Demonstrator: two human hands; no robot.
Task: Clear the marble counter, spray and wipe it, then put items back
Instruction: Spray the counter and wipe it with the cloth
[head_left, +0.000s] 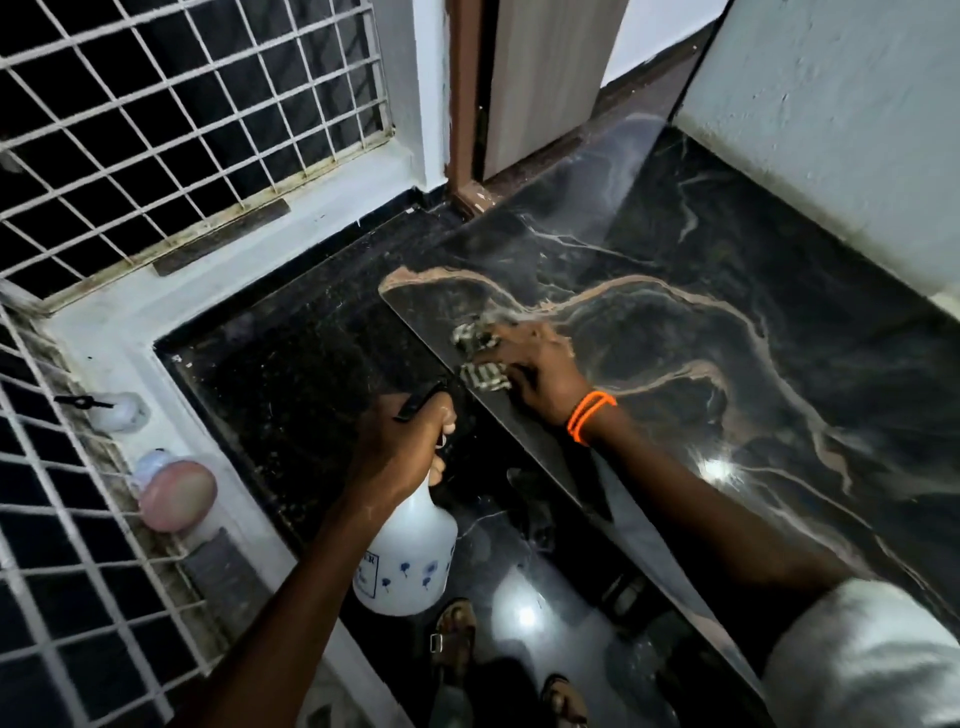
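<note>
Closest to the lens, the left hand (402, 441) is gripping the neck of a white spray bottle (408, 551), fingers curled around it just under the black trigger head; the bottle is hanging off the counter's front edge, over the dark floor, apart from the slab. Its translucent white body is carrying small blue flower prints and a boxed blue label, partly hidden by the forearm.

Beyond the bottle, the marble counter (727, 332) is showing as a glossy black slab crossed by pale brown and white veins, with a bright light glare reflecting on it near the right forearm.

Near the counter's front corner, the right hand (540, 371) is pressing a crumpled, striped cloth (480, 358) flat against the marble, fingers bent down over it; the cloth is blurred. An orange band (589, 415) is circling that wrist.

Left of the counter, across the dark floor, a pink-and-white rounded object (174, 493) is lying on the white ledge under the window grille (156, 130).
</note>
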